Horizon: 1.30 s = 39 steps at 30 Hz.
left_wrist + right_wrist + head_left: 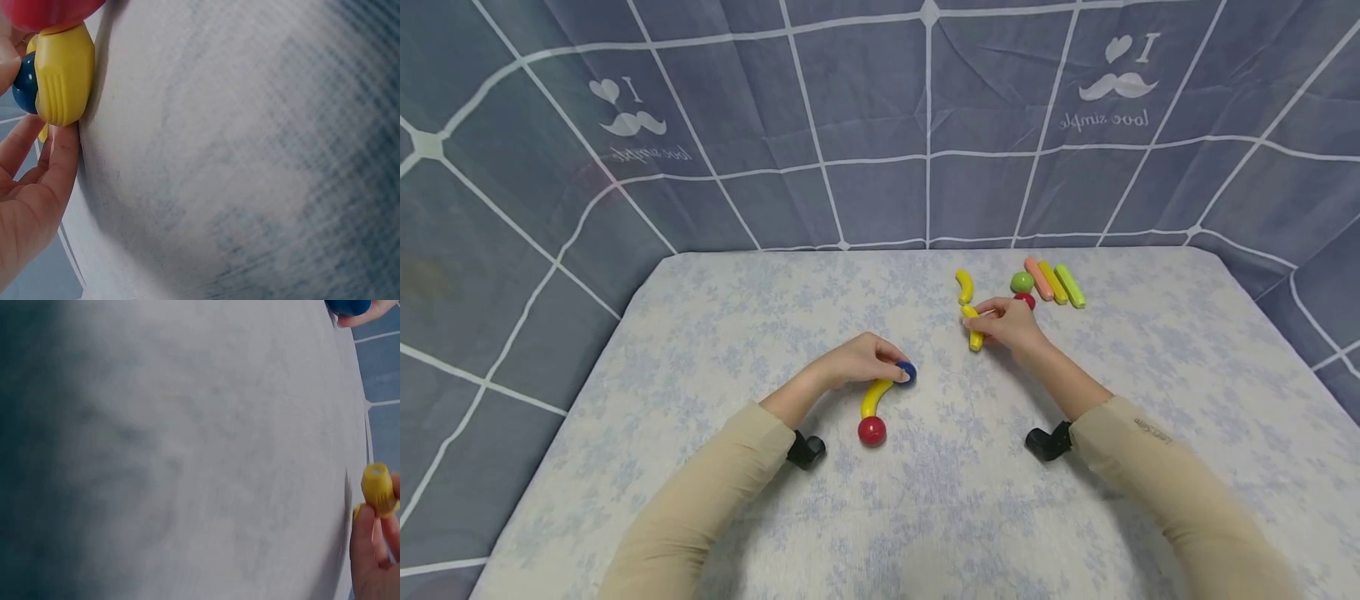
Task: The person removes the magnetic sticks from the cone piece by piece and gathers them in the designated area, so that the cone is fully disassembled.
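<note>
My left hand [867,358] pinches a dark blue ball [907,373] between thumb and fingers, low over the table. From that ball a yellow curved stick [65,75] runs to a shiny red ball [872,431], its ends touching both. To the right and farther back, my right hand [1011,323] grips another yellow curved stick [975,340], its blunt end showing in the right wrist view. Just behind those fingertips lies a third yellow curved stick [965,286]. A second red ball [1026,298] is partly hidden behind the right hand.
Beyond the right hand lie a green ball [1022,282] and three straight sticks: pink [1039,279], yellow [1053,282] and light green [1071,286]. A floral cloth covers the table [737,308]. A grey checked curtain [880,125] hangs behind it and at both sides.
</note>
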### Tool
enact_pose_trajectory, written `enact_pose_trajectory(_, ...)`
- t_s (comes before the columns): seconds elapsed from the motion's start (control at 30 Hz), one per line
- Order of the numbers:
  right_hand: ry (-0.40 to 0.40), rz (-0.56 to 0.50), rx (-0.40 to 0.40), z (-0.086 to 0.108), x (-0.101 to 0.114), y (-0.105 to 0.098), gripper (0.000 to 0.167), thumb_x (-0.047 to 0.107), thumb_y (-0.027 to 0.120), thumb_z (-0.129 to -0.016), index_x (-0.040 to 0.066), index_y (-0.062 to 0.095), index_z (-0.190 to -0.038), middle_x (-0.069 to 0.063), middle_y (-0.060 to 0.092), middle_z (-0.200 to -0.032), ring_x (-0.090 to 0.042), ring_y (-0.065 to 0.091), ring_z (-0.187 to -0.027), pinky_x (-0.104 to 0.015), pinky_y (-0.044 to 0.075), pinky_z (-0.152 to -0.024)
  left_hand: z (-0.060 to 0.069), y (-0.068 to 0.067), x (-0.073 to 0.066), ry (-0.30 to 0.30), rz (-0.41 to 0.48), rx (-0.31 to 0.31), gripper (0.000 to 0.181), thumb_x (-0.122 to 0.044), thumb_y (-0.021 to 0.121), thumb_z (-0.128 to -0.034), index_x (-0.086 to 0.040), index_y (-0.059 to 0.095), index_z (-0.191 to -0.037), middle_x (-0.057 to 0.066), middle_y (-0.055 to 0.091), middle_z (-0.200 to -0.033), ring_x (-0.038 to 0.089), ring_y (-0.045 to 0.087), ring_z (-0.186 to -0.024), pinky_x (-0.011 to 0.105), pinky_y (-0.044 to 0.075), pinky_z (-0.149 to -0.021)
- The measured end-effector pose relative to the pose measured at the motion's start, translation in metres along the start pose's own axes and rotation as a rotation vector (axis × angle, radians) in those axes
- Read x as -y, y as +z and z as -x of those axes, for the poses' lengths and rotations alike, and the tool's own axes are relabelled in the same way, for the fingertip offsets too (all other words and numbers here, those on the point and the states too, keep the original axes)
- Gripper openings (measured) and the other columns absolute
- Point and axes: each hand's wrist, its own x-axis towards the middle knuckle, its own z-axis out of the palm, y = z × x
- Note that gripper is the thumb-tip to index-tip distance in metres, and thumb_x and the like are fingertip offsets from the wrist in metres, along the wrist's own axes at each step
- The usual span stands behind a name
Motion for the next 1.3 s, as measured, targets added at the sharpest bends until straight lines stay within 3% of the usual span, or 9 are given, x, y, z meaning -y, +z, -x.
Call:
enact_pose_trajectory(0.13, 0.038, -0.035, -0.081, -0.005, 0.0, 0.0, 0.038, 0.016, 0.071, -0.083, -0.002, 0.058, -0.114, -0.007, 0.053, -0.083, -0.008, 0.055, -0.059, -0.02, 0.05, -0.058, 0.0, 0.0, 0.0, -0.004, -0.003, 0.004, 0.031, -0.015, 0.068, -0.0843, 0.0, 0.067, -0.11, 0.006, 0.067, -0.104, 0.014, 0.05, -0.079, 0.023, 0.042, -0.069)
enact_pose_trajectory(0.27, 0.063, -0.068, -0.172, -0.012, 0.002, 0.002, 0.038, 0.014, 0.071, -0.082, -0.004, 0.058, -0.112, -0.012, 0.054, -0.098, -0.005, 0.056, -0.058, -0.02, 0.051, -0.057, 0.0, 0.001, -0.001, -0.004, -0.006, 0.001, 0.031, -0.015, 0.068, -0.0845, 0.0, 0.067, -0.111, 0.007, 0.066, -0.104, 0.015, 0.05, -0.079, 0.023, 0.042, -0.069)
enact_pose_trajectory(0.4, 0.098, -0.05, -0.27, -0.019, 0.004, 0.005, 0.035, 0.014, 0.071, -0.081, -0.003, 0.06, -0.109, -0.016, 0.054, -0.112, -0.004, 0.055, -0.055, -0.019, 0.05, -0.055, 0.0, 0.001, -0.002, 0.003, -0.009, 0.008, 0.031, -0.015, 0.068, -0.0848, 0.001, 0.067, -0.111, 0.008, 0.066, -0.107, 0.015, 0.05, -0.081, 0.023, 0.042, -0.069)
enact_pose_trajectory(0.53, 0.116, -0.023, -0.344, -0.025, 0.006, 0.01, 0.031, 0.015, 0.07, -0.081, -0.002, 0.061, -0.106, -0.017, 0.055, -0.112, -0.004, 0.054, -0.051, -0.02, 0.051, -0.053, 0.0, 0.001, -0.002, 0.004, -0.003, 0.009, 0.031, -0.015, 0.068, -0.0849, 0.001, 0.066, -0.112, 0.008, 0.066, -0.107, 0.014, 0.051, -0.082, 0.022, 0.042, -0.07)
enact_pose_trajectory(1.3, 0.137, 0.088, -0.429, -0.034, 0.017, 0.019, 0.029, 0.02, 0.07, -0.084, -0.001, 0.063, -0.103, -0.015, 0.059, -0.104, -0.006, 0.051, -0.049, -0.015, 0.044, -0.046, 0.0, 0.0, 0.001, 0.012, 0.008, -0.002, 0.032, -0.014, 0.069, -0.0841, 0.002, 0.066, -0.112, 0.007, 0.066, -0.103, 0.013, 0.05, -0.081, 0.022, 0.042, -0.071)
